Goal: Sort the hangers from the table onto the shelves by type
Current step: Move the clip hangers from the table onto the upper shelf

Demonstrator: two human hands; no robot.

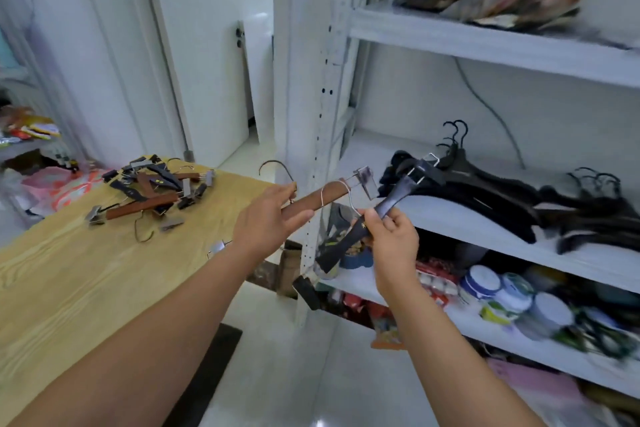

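Hangers head for white shelves (485, 45) at 2 o'clock, where black hangers (485, 194) lie; the bench (69, 270) at 9 o'clock bears a mixed pile (152, 191). At centre, the left hand (266, 222) grips a brown clip hanger (322, 196), and the right hand (391, 239) pinches a black clip hanger (341, 250) in its fingers (372, 218), apparently parting 2 types; a shelf post (318, 97) stands ahead.

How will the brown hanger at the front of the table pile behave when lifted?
The brown hanger looks like a wooden bar, so probably stiff. Its end clip may swing. Neighbours overlap it, so it will likely drag them.
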